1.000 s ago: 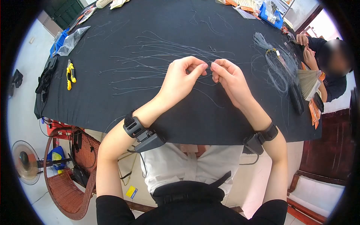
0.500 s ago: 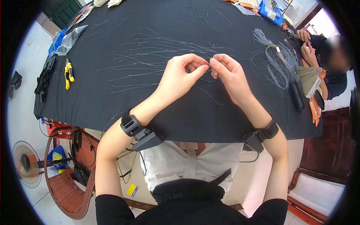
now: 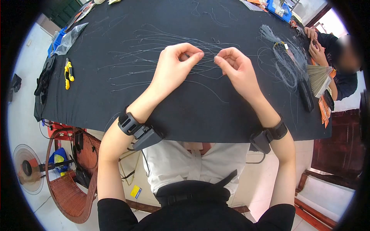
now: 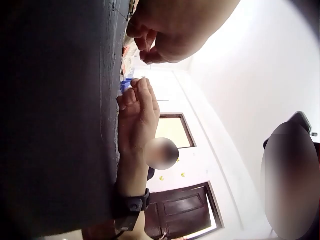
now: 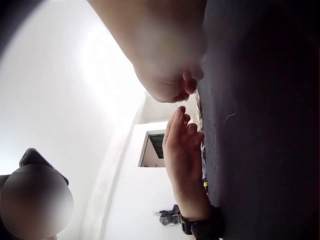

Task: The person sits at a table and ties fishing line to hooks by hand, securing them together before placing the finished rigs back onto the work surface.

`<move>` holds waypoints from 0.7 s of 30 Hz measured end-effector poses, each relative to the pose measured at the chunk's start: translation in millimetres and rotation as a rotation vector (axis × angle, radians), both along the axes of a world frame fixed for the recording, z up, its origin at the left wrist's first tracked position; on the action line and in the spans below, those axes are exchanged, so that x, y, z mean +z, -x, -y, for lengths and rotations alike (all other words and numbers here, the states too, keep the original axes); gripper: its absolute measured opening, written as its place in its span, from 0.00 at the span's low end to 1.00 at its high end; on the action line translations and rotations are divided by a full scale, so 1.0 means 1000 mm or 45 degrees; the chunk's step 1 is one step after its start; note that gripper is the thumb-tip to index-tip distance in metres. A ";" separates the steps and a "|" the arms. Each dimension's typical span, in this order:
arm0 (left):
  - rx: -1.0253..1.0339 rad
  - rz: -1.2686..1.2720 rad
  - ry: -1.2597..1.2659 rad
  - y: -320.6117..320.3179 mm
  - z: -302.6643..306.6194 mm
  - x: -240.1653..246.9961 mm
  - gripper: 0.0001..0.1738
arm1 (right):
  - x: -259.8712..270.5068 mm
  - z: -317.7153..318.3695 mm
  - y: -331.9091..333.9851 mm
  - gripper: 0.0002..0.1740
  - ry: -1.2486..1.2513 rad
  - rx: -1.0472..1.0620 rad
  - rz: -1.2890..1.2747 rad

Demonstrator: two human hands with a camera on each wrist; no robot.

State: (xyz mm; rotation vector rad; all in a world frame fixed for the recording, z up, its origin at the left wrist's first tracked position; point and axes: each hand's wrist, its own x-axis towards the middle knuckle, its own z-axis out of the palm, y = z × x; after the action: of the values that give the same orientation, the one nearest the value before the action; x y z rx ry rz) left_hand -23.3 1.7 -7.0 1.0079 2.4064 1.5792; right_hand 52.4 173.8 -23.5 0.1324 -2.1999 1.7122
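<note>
Fine strands [image 3: 133, 72]: thin, grey, thread-like lengths spread in a loose fan across the dark-covered table [image 3: 216, 123], running beneath and to both sides of the hands; many left-hand ends carry a small dark point, too small to identify.
Held strand [image 5: 177, 104]: a hair-thin length faintly visible between the two sets of fingertips, above the table; its full course cannot be traced.
Handling (judged): very light, flexible yet springy, probably smooth and apt to slip or tangle; unlikely to break under gentle handling, though it may kink.
Point of hold (judged): near an end, between thumb and forefinger tips, clear of crossing lengths.
Left hand [image 3: 171, 65]: thumb and forefinger tips pressed together, apparently pinching the held strand.
Right hand [image 3: 238, 68]: fingers curled, thumb tip drawn to the forefinger, apparently on the same strand; the hands stand slightly apart.
Bundle of strands [image 3: 286, 65]: looped and tangled, right of the hands, with a yellow tie near its upper part.
Blue bin [image 3: 280, 12]: far right corner; holds pale and clear small items, not distinguishable.
Blue tray [image 3: 56, 43]: far left edge, partly hidden by a clear plastic bag [image 3: 72, 38]; the contents of both cannot be told.
</note>
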 end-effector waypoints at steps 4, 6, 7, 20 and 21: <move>-0.084 -0.033 0.041 0.000 0.002 0.004 0.10 | -0.002 0.002 -0.002 0.07 -0.178 0.093 0.113; -0.114 -0.030 0.081 -0.001 0.001 0.002 0.10 | 0.000 0.000 -0.002 0.07 -0.240 0.110 0.120; -0.128 -0.005 0.117 -0.001 0.001 0.003 0.10 | 0.001 0.000 -0.003 0.08 -0.271 0.118 0.125; -0.232 0.134 0.188 -0.002 0.002 0.004 0.10 | 0.004 0.001 -0.004 0.12 -0.285 0.140 0.015; -0.235 0.127 0.208 -0.002 0.002 0.005 0.10 | 0.004 0.001 -0.004 0.12 -0.293 0.146 0.014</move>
State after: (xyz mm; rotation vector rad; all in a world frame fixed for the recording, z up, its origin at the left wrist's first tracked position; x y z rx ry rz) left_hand -21.2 -0.1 -2.4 1.0590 2.2600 1.3172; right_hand 56.1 173.2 -19.7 0.3117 -2.4345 1.5132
